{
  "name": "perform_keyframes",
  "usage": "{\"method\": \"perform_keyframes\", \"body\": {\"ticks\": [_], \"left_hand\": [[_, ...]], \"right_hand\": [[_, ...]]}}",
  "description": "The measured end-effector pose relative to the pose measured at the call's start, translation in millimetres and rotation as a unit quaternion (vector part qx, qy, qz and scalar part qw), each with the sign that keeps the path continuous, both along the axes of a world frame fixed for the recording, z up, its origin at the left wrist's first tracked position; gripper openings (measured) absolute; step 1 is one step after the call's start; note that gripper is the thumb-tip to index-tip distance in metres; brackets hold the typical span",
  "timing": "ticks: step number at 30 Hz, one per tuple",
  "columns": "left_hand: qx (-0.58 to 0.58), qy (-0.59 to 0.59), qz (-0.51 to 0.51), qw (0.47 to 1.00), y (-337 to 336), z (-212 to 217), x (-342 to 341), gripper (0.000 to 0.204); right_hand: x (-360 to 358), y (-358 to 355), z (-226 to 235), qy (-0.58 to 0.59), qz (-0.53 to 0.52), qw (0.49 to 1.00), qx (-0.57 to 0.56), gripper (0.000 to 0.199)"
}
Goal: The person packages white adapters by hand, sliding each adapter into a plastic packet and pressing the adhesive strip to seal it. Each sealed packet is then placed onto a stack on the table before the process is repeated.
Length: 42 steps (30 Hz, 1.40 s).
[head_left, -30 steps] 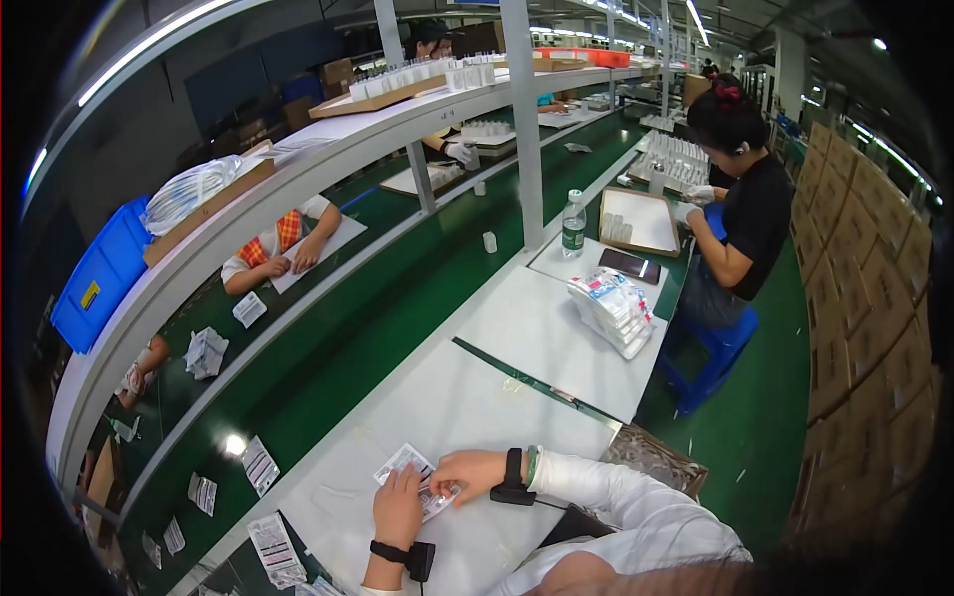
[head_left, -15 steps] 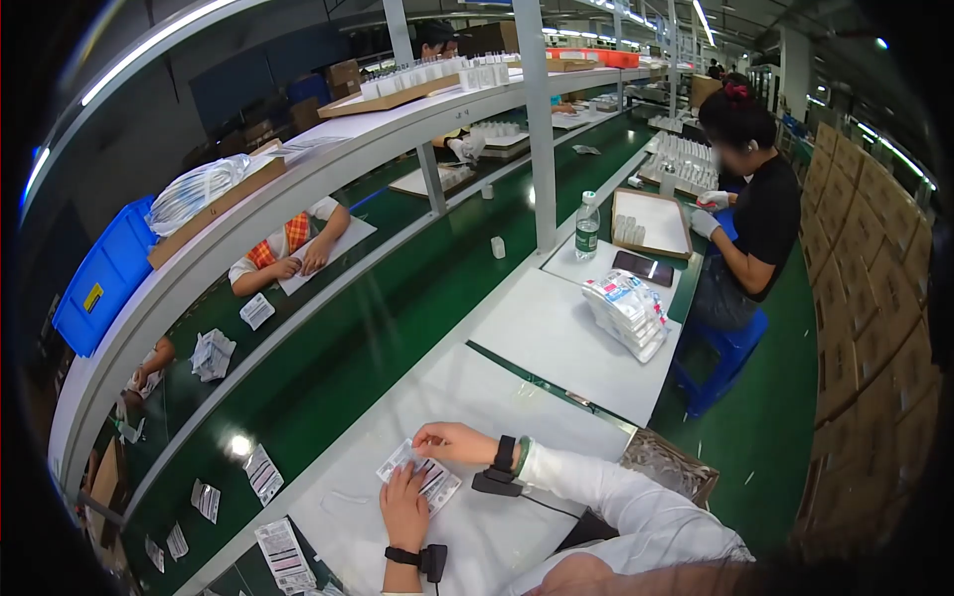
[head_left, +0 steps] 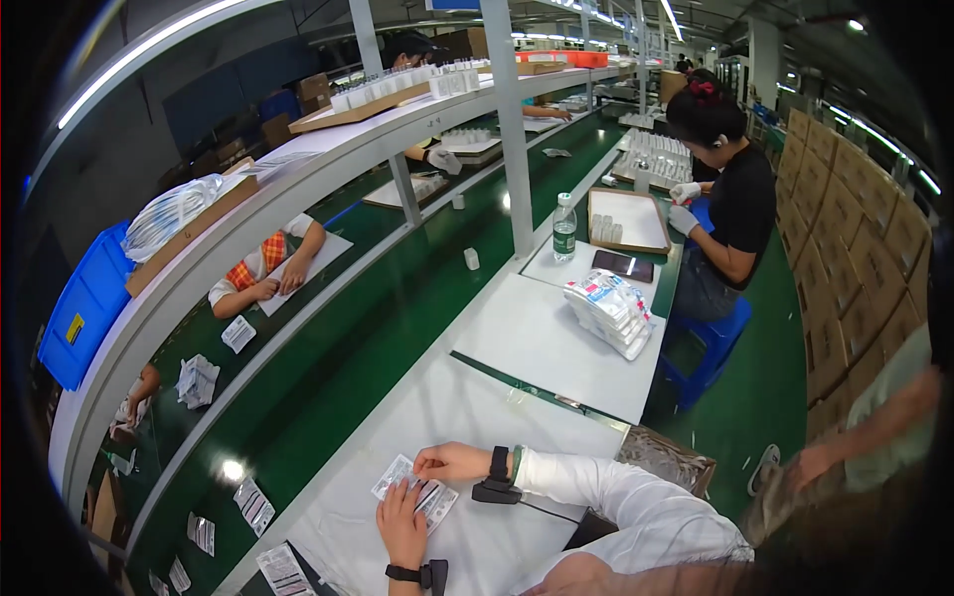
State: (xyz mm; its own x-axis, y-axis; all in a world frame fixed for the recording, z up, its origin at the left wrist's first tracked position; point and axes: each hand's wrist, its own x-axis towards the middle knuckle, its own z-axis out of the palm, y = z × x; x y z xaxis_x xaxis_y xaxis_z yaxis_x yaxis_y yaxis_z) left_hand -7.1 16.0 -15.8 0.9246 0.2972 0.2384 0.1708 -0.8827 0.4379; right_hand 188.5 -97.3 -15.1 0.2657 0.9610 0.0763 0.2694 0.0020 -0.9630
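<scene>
A flat white printed packet [head_left: 438,505] lies on the pale work surface in front of me. My left hand [head_left: 401,521] rests on its near part, fingers stretched out over the print. At the packet's upper edge is my right hand [head_left: 452,462], its fingers bent and pinched together at the packet's border. The fingertips of both hands are close together, and what lies beneath them is partly hidden. Both wrists wear black straps with small boxes. To the lower left, a stack of similar printed packets [head_left: 285,571] sits at the bench edge.
A green conveyor belt [head_left: 378,338] carries loose printed packets [head_left: 254,507]. Farther along my bench are bundled white packs [head_left: 608,308], a phone [head_left: 623,265] and a water bottle [head_left: 564,228]. A box [head_left: 666,459] stands beside my right arm. Co-workers sit nearby; a person [head_left: 874,427] is at right.
The view has shifted slightly to the right. A person has come into view at the right edge. Packets and small white blocks on the belt have moved nearer. My hands remain on the packet.
</scene>
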Motion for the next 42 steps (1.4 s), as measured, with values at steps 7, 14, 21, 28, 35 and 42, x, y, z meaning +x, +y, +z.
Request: {"method": "perform_keyframes", "body": {"ticks": [7,14,21,28,35,42], "left_hand": [[-0.003,0.004,-0.003,1.0,-3.3,4.9,0.5,0.05],[0.005,0.009,0.0,1.0,-5.3,5.7,0.4,0.05],[0.021,0.007,0.005,1.0,-4.7,2.2,-1.2,0.049],[0.017,0.011,0.005,1.0,-4.7,3.4,-0.6,0.05],[0.009,0.012,0.004,1.0,-4.4,4.3,-1.5,0.051],[0.007,-0.008,-0.031,0.999,-0.4,-3.7,4.9,0.05]], "right_hand": [[3.2,-0.2,-4.4,0.019,0.01,1.0,0.013,0.022],[3.3,0.0,-4.5,0.007,0.028,1.0,-0.001,0.021],[1.5,1.9,-7.3,0.029,0.03,0.999,-0.002,0.019],[-0.6,1.3,-7.1,-0.004,0.026,1.0,-0.005,0.017],[-5.4,-3.6,0.3,-0.035,0.031,0.999,-0.009,0.018],[-1.4,-5.5,-11.2,-0.063,0.001,0.998,0.02,0.019]]}}
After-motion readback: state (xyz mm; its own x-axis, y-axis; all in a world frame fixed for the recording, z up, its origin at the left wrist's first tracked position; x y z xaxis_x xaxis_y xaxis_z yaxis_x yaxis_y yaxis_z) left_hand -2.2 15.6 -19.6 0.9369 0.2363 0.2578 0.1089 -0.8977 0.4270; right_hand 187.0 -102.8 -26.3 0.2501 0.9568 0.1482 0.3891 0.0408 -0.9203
